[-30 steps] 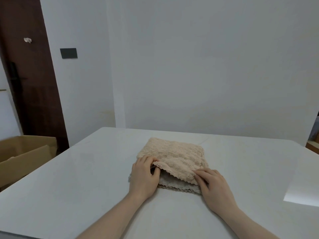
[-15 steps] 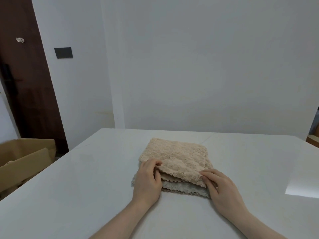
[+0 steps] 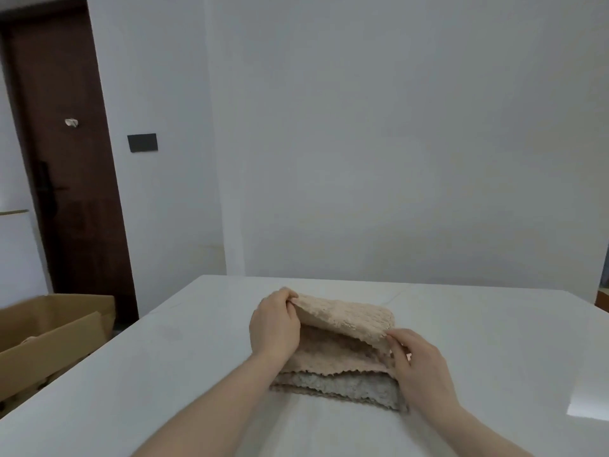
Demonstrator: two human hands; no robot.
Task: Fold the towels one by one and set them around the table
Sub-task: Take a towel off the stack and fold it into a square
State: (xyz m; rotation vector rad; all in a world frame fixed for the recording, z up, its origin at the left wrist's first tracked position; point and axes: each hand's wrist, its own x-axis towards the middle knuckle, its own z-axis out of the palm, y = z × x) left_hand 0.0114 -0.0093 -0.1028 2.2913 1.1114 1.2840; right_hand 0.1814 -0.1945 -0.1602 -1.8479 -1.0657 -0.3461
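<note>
Beige, nubby cloth is what I have between my fingers: the top towel (image 3: 346,319) of a small stack, its near edge lifted up and curling back toward the far side. My left hand (image 3: 273,328) pinches the left corner of that raised edge, thumb and fingers curled over the fabric. My right hand (image 3: 417,361) pinches the right corner lower down, fingertips curled onto the scalloped hem. Under the lifted flap, between my two hands, I see more beige layers, and below them, nearest my wrists, a grey towel (image 3: 339,385) lying flat at the bottom of the stack. I cannot tell how many towels the stack holds. It all sits on a white table (image 3: 164,374), roughly midway across it. Well off past my left hand, beside the table's edge, stands an open cardboard box (image 3: 49,338). Behind that is a dark brown door (image 3: 66,192), and a plain white wall (image 3: 395,143) runs beyond my fingertips.
</note>
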